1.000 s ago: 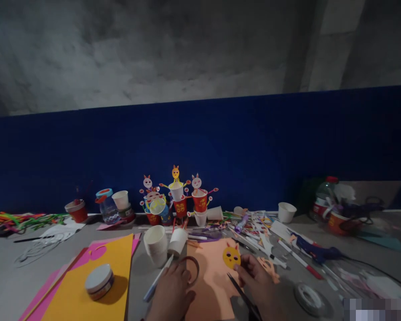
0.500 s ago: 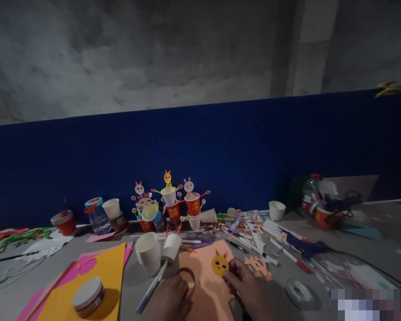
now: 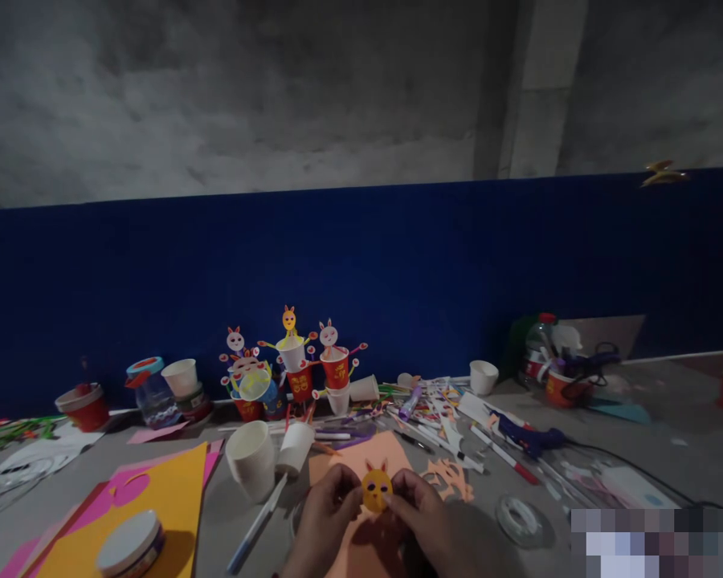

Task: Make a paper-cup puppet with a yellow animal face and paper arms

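Note:
A yellow paper bunny face [image 3: 376, 491] with pink-lined ears and dark eyes is held upright between my two hands, above a sheet of orange paper [image 3: 361, 449]. My left hand [image 3: 332, 510] pinches its left edge. On the opposite edge, my right hand [image 3: 418, 506] grips with thumb and fingers. Orange paper scraps [image 3: 449, 479] lie just beyond my right hand. To the left of my hands are a craft knife or pen [image 3: 256, 526], an upright white paper cup [image 3: 251, 457] and a tipped white cup [image 3: 296, 447].
Finished cup figures [image 3: 292, 361] with bunny heads stand against the blue partition [image 3: 398, 273]. A hot glue gun [image 3: 527, 433], its cord and a roll of clear tape [image 3: 518, 518] lie right. A white-lidded jar [image 3: 131, 542] sits on yellow paper [image 3: 184, 498] at left.
My left hand has come up from the table beside the orange paper and taken the bunny face's left edge. The face has shifted slightly left and down. The view has turned right.

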